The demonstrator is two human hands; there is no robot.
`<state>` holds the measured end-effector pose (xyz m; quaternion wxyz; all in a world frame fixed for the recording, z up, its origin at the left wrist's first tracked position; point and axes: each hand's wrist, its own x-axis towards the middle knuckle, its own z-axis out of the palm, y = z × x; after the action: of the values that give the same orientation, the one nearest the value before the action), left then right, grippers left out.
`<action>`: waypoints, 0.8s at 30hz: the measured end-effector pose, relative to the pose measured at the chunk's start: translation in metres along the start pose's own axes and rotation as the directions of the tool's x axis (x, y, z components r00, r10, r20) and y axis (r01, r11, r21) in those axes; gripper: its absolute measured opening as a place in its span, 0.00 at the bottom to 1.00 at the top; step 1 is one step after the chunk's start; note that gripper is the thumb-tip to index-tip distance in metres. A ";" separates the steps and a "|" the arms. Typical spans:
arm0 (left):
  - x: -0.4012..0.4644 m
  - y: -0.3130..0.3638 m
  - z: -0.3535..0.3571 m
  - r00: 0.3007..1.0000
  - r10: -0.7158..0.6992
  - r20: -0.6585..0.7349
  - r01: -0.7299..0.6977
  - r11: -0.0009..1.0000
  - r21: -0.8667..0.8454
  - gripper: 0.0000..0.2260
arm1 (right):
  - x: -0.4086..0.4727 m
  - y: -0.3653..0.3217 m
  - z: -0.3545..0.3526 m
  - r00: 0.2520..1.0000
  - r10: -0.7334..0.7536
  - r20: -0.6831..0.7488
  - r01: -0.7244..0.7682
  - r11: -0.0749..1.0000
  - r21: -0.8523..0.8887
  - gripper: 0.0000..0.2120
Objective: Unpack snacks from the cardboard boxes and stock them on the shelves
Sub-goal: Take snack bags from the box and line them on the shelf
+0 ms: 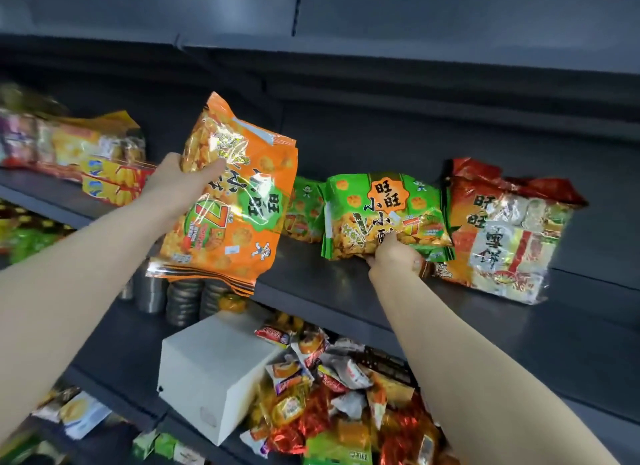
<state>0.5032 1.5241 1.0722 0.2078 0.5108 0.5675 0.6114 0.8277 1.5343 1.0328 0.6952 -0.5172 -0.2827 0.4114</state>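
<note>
My left hand grips an orange snack bag by its upper left side and holds it upside down in the air, in front of the dark shelf. My right hand clutches the lower edge of a green snack bag that stands on that shelf. Behind it stands another green bag, partly hidden by the orange one. A red and orange rice cracker bag leans on the shelf just right of my right hand.
More yellow and red snack packs lie at the shelf's left end. On the shelf below are a white box, stacked tins and a heap of small wrapped snacks. No cardboard box is in view.
</note>
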 end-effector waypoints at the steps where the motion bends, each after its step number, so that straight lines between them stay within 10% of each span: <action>1: 0.002 0.000 -0.001 1.000 -0.015 0.006 0.015 1.000 -0.011 0.40 | 0.000 0.004 0.005 0.999 0.018 0.027 -0.018 1.000 0.003 0.19; 6: 0.007 0.011 -0.001 0.996 -0.015 0.089 0.013 0.999 0.030 0.41 | -0.007 0.005 0.025 0.927 0.337 0.163 -0.350 0.935 0.058 0.14; 11: 0.006 0.042 0.010 0.955 0.152 0.256 -0.207 0.957 0.202 0.24 | -0.016 -0.015 0.024 0.825 0.469 0.314 -0.370 0.870 -0.326 0.21; 15: 0.009 0.067 0.026 0.862 0.288 0.418 -0.452 0.808 0.377 0.21 | -0.018 -0.045 0.030 0.946 0.116 0.302 -0.020 0.952 -0.304 0.08; 18: 0.013 0.083 0.034 0.793 0.338 0.506 -0.557 0.739 0.379 0.22 | -0.016 -0.066 0.026 0.880 -0.323 0.347 0.442 0.826 -0.351 0.31; 24: 0.011 0.099 0.060 0.765 0.438 0.472 -0.633 0.643 0.431 0.22 | -0.022 -0.077 0.018 0.820 -0.371 0.436 0.539 0.755 -0.373 0.69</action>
<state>0.5833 1.5355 1.1563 -0.0570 0.7880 0.5000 0.3546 0.8230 1.5142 1.1120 0.5657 -0.5091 -0.6084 0.2251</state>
